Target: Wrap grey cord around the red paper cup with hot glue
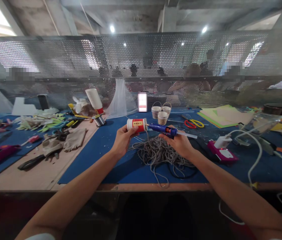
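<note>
My left hand is closed around a red and white paper cup, held on its side above the blue mat. In my right hand is a blue glue gun, with a clear glue stick poking out of its back. The gun's nozzle points left and lies at the cup's right end; whether it touches cannot be made out. A strand of grey cord hangs by that end of the cup. Below both hands lies a loose heap of grey cord.
Three small cord-wrapped buckets stand behind, near scissors and coloured paper sheets. A stack of paper cups leans at the left, beyond the gloves. At right sits a magenta power strip with white cables.
</note>
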A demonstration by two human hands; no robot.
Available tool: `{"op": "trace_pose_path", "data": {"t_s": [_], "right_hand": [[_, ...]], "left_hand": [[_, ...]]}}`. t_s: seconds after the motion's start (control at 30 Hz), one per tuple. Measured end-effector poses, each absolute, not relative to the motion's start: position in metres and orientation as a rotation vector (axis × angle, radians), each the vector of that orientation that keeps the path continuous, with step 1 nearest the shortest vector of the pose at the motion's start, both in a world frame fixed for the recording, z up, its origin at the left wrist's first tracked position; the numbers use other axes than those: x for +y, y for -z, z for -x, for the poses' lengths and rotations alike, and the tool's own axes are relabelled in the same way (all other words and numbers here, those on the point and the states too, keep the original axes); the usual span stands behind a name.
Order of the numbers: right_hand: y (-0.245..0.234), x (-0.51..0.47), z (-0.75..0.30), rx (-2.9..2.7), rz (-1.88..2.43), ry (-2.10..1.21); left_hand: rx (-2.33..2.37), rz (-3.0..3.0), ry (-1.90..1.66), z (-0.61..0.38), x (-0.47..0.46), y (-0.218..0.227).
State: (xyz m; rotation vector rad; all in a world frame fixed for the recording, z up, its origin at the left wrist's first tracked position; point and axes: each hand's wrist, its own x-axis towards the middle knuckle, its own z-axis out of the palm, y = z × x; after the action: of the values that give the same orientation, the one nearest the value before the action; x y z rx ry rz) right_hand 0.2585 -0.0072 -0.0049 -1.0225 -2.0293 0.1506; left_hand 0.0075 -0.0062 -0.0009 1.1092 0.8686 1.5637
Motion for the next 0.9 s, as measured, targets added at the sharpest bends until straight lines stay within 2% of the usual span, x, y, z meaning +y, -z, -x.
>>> {"op": "trace_pose_path", "data": {"t_s": [0.9], "right_hand": [[0.0054, -0.0067, -0.2590, -2.048, 1.092, -0.112]], "left_hand": [[0.884, -1.139, -1.557, -0.0071, -0.0073, 0.0003]]}}
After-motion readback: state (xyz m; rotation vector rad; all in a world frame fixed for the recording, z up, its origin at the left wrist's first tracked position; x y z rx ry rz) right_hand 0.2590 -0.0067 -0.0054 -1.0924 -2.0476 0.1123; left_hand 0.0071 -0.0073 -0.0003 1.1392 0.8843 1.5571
